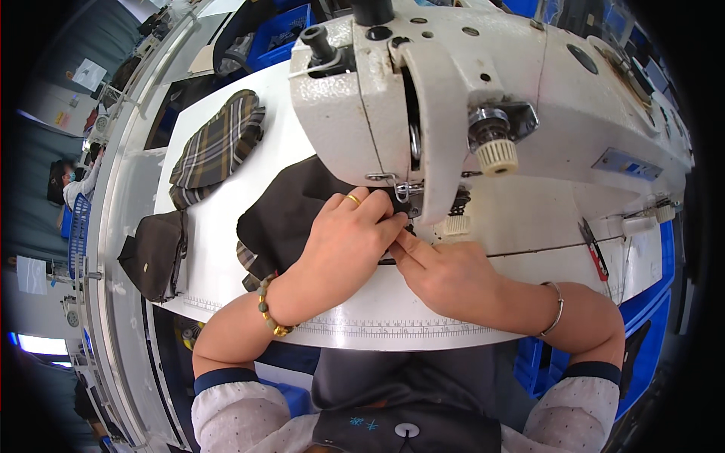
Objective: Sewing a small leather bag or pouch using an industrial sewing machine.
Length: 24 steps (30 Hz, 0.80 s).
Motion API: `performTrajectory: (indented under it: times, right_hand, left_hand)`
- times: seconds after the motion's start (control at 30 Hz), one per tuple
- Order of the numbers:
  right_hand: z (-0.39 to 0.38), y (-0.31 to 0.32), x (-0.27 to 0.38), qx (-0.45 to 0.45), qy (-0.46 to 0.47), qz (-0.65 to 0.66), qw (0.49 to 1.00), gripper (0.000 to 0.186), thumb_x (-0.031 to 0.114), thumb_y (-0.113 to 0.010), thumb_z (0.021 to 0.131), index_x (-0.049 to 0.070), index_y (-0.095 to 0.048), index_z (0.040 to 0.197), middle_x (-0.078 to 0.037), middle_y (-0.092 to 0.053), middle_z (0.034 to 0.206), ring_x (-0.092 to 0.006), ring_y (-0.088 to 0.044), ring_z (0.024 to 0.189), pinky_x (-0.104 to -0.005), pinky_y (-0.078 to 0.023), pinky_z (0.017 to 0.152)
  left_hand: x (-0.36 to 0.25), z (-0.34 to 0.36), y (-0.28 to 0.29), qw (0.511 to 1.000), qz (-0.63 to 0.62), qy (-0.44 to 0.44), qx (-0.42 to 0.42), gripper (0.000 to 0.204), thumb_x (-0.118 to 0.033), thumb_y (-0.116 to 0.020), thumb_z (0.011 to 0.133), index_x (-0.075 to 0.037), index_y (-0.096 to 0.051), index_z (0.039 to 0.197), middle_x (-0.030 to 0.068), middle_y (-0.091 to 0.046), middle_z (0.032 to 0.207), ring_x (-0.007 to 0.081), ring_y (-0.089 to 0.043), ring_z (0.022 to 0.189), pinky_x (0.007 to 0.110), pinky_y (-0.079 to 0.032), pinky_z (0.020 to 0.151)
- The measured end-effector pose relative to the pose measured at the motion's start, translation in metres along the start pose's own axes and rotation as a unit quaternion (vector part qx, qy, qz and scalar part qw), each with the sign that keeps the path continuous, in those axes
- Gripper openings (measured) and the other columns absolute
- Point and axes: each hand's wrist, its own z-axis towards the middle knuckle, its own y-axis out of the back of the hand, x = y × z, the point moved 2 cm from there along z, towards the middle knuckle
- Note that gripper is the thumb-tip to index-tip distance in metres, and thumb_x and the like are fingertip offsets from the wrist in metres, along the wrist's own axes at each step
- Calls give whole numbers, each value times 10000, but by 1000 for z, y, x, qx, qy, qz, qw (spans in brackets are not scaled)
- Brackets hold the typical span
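Note:
A dark cloth piece lies on the white sewing table, its right end under the needle area of a white sewing machine. A plaid layer shows at its lower left edge. My left hand, with a gold ring and a beaded bracelet, rests over the cloth with bent fingers gripping it close to the presser foot. Just to the right, my right hand has its thumb and index finger pressed together at the cloth's near edge, touching the left fingertips. The fingertips and the cloth between them are partly hidden.
Plaid cloth pieces lie at the far left, with a stack of dark cloth pieces nearer. Red-handled snips lie on the right. A printed ruler strip follows the table's near edge. Blue bins stand below right.

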Motion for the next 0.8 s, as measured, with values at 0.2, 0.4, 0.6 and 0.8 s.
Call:
performTrajectory:
  times: [0.2,0.4,0.6,0.8]
  right_hand:
    - [0,-5,-3,12,-37,-16,999,332,142,-701,802,28,-707,1114,-130,-676,1210,-148,-617,527,-294,-474,436]
    - [-1,-7,-4,28,-48,-17,998,395,190,-720,806,18,-683,1159,-125,-670,1196,-158,-634,550,-299,-483,446]
    - [1,-6,-6,17,-66,11,998,479,212,-730,803,-13,-648,1218,-88,-661,1070,-165,-626,541,-301,-485,457]
    - [1,-8,-8,14,-55,-2,998,468,229,-732,806,3,-646,1207,-74,-651,1067,-161,-606,503,-300,-476,454]
  left_hand:
    - [0,5,-7,1000,3,14,-28,284,-112,-655,772,-55,-739,1038,43,-596,930,220,-592,940,340,-453,779]
    - [2,5,-9,999,11,25,-23,302,-99,-648,778,-51,-733,1064,59,-609,933,236,-608,935,353,-464,793]
    - [2,7,-8,999,12,36,-10,302,-79,-632,791,-54,-715,1080,63,-617,952,246,-612,930,363,-465,825]
    - [-3,-1,14,993,116,3,-31,347,-71,-660,776,-79,-714,1118,74,-623,976,276,-609,908,386,-482,787]
